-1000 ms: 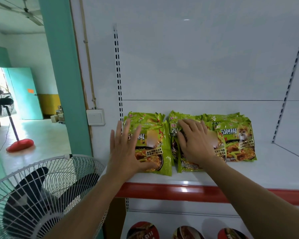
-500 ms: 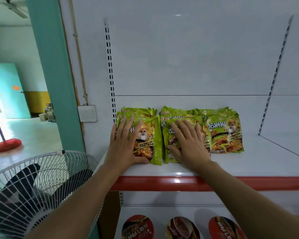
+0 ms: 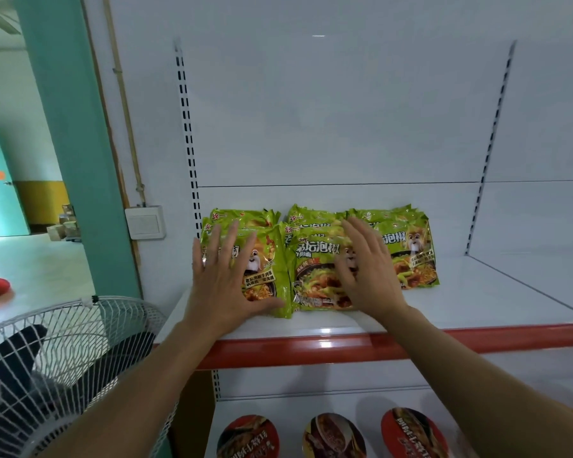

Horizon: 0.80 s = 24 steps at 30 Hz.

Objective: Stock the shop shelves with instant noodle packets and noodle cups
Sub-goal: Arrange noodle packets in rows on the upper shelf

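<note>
Noodle packets (image 3: 313,251) lie flat in three overlapped stacks at the left end of the upper shelf (image 3: 477,299), pushed close to the back panel (image 3: 344,127). Each packet is a glossy lime-green film pouch, roughly rectangular, with crimped serrated end seams, a cartoon animal, white characters and a printed bowl of noodles. From my remote view, the left stack (image 3: 268,256) and the middle stack (image 3: 311,282) touch along their long edges; the right stack (image 3: 414,259) overlaps the middle one. My left hand (image 3: 222,285) rests flat on the left stack, fingers straight and spread, thumb along the packet's front edge. My right hand (image 3: 368,276) is over the middle stack, fingers straight and close together, gripping nothing; it is blurred, and I cannot tell whether the palm presses down. The shelf is smooth white sheet metal with a shiny red strip (image 3: 344,348) along its front. Slotted uprights (image 3: 187,143) flank the panel. Three round noodle cups (image 3: 334,436) with red printed lids stand on the shelf below. A white wire fan guard (image 3: 47,375) is at lower left.
</note>
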{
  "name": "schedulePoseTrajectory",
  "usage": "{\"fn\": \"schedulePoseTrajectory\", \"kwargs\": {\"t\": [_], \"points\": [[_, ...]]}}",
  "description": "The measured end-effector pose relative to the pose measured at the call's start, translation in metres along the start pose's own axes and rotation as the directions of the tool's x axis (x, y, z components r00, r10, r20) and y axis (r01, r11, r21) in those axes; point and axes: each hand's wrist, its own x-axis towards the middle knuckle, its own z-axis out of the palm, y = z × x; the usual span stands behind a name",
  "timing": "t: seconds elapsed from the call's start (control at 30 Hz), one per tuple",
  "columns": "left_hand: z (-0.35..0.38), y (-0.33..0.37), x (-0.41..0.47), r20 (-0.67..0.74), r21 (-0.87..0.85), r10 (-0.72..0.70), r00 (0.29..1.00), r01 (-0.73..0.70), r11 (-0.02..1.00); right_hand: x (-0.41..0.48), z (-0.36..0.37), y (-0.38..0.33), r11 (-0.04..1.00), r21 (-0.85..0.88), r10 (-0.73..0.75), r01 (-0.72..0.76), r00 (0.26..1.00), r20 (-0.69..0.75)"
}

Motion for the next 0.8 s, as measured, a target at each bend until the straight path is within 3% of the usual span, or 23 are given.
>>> {"fn": "schedulePoseTrajectory", "kwargs": {"t": [0.1, 0.2, 0.3, 0.4, 0.53, 0.67, 0.8], "points": [[-0.005, 0.04, 0.006, -0.051, -0.059, 0.106, 0.993, -0.109, 0.992, 0.002, -0.022, 0.023, 0.972, 0.064, 0.232, -0.227, 0.967, -0.102], [0.008, 0.089, 0.02, -0.037, -0.089, 0.287, 0.957, -0.289, 0.953, 0.004, -0.041, 0.053, 0.833, 0.196, 0.545, -0.518, 0.83, -0.123], [0.025, 0.116, 0.034, 0.025, -0.076, 0.327, 0.945, -0.325, 0.943, 0.002, -0.053, 0.083, 0.699, 0.26, 0.695, -0.666, 0.718, -0.029], [0.035, 0.123, 0.043, 0.113, -0.042, 0.269, 0.956, -0.266, 0.963, 0.002, -0.058, 0.102, 0.639, 0.315, 0.71, -0.702, 0.695, 0.11], [0.045, 0.128, 0.049, 0.077, 0.048, 0.251, 0.965, -0.255, 0.966, 0.005, -0.052, 0.113, 0.632, 0.312, 0.653, -0.709, 0.704, 0.279], [0.055, 0.127, 0.056, 0.001, 0.071, 0.245, 0.969, -0.245, 0.967, 0.0, -0.044, 0.119, 0.691, 0.274, 0.613, -0.669, 0.743, 0.268], [0.06, 0.124, 0.057, 0.042, 0.041, 0.247, 0.968, -0.249, 0.968, -0.003, -0.045, 0.124, 0.713, 0.241, 0.59, -0.659, 0.749, 0.303]]}}
